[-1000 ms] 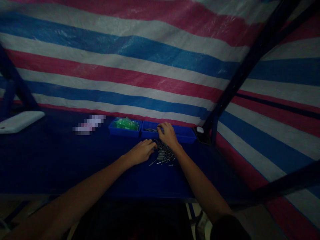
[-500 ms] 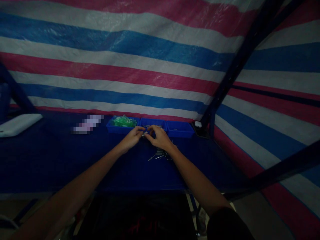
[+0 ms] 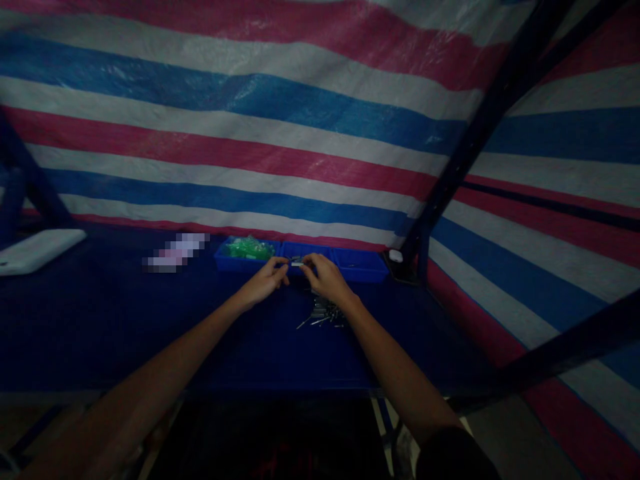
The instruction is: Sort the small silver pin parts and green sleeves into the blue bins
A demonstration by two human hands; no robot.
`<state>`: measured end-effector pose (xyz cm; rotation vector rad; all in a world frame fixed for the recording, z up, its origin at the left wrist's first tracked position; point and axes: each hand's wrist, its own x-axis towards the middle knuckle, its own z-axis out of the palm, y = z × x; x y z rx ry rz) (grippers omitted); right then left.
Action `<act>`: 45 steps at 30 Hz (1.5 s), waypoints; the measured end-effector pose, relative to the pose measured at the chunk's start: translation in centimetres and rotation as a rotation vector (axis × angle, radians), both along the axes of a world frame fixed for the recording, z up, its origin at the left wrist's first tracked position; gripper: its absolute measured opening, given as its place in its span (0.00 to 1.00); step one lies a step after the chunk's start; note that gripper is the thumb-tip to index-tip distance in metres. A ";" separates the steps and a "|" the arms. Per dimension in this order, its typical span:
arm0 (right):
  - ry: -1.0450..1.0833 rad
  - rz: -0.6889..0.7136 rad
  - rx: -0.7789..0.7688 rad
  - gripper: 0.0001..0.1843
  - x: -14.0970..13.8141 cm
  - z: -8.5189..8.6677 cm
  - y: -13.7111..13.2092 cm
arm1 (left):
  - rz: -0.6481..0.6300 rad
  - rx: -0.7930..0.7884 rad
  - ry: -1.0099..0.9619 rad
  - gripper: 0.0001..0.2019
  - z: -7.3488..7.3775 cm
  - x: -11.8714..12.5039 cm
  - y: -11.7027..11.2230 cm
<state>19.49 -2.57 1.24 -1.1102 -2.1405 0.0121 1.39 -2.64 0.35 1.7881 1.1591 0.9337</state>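
Between my hands, in front of the middle blue bin (image 3: 310, 248), is a small pale, bar-shaped piece (image 3: 297, 264). My right hand (image 3: 324, 277) pinches its right end between thumb and fingers. Close to its left end is my left hand (image 3: 267, 281), fingers curled together; what they grip, if anything, is too small to make out. Under my right wrist, a pile of thin metal rods and grey pieces (image 3: 324, 311) lies on the dark blue table (image 3: 240, 357).
A left blue bin (image 3: 223, 264) holds green items in clear plastic (image 3: 250, 247). The right bin (image 3: 363, 272) has a small thin piece inside. Beyond it lie a dark flat object (image 3: 404, 272) and a small white case (image 3: 395, 256). A white object (image 3: 40, 251) lies far left.
My hands have drawn slightly apart, and the pale piece between them now shows more clearly. The view has tipped a little upward.
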 end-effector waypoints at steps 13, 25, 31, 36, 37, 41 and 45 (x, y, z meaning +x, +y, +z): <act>-0.048 -0.415 0.009 0.10 1.6 -0.6 1.1 | -0.404 0.560 0.536 0.09 0.0 2.9 -4.0; -0.114 -0.354 -0.068 0.18 -1.8 0.9 2.0 | -0.285 0.519 0.658 0.08 -0.2 2.0 -2.9; -0.020 -0.124 -0.053 0.11 -1.2 0.8 -0.6 | -0.098 0.521 0.579 0.10 0.0 0.5 -0.5; -0.102 0.071 -0.067 0.09 -1.6 1.0 -1.1 | 0.087 0.448 0.498 0.15 0.4 -0.3 0.6; -0.117 0.073 -0.053 0.10 -1.6 0.9 -1.1 | 0.106 0.427 0.478 0.16 0.4 -0.3 0.6; -0.176 0.054 -0.007 0.08 -1.2 1.1 -1.2 | 0.099 0.329 0.333 0.18 0.0 0.1 0.5; -0.157 -0.029 0.033 0.09 -0.5 1.6 -0.2 | 0.001 0.311 0.276 0.18 -0.8 0.8 -0.2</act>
